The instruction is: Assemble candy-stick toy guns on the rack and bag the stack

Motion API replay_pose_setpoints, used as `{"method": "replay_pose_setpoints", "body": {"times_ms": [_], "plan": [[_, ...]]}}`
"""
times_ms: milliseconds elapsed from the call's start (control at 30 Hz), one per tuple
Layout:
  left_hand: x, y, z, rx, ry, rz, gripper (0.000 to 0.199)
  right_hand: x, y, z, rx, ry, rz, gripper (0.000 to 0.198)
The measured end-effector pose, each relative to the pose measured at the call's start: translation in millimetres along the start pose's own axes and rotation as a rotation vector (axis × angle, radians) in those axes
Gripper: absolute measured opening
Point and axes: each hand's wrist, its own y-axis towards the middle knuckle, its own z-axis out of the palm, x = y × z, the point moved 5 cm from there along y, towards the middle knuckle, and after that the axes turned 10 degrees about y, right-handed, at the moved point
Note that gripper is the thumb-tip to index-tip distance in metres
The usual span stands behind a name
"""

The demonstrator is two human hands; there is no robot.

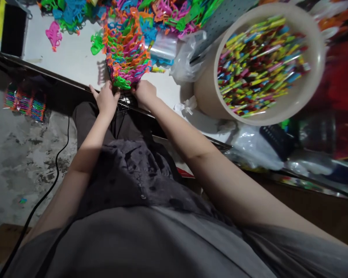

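Rows of small moulded plastic pieces [127, 50] in orange, pink, green and blue stand packed together at the table's near edge. A bright green plastic piece [121, 82] forms their near end. My left hand [106, 98] is at the left of this end, thumb and a finger bent in toward it, another finger sticking out to the left. On the other side, my right hand [145, 92] has its fingers curled in against the right corner. What either hand pinches is hidden or blurred. Between my hands, a black wire grid [124, 103] shows below the green piece.
A large beige bucket [201, 87] of small colourful wrapped sticks stands on the right. Loose plastic pieces [72, 15] are heaped along the back. Clear plastic bags [188, 58] lie beside the bucket. Bundled pieces [24, 102] hang at left, above a black cable [57, 162].
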Motion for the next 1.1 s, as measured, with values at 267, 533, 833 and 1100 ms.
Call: {"method": "replay_pose_setpoints", "body": {"times_ms": [267,533,833,1100], "plan": [[0,-5,-2,-0.093,-0.02,0.031,0.015,-3,1,0,-0.088,0.124,0.032,0.026],[9,-18,6,-0.102,-0.26,0.015,0.018,4,-82,-20,-0.438,0.346,-0.107,0.037],[14,-12,-9,-0.361,-0.641,0.203,0.038,76,-63,-58,-0.285,0.005,-0.551,0.041],[-1,-21,-7,-0.101,-0.852,0.249,0.052,88,-64,-44,-0.254,-0.128,-0.535,0.043]]}}
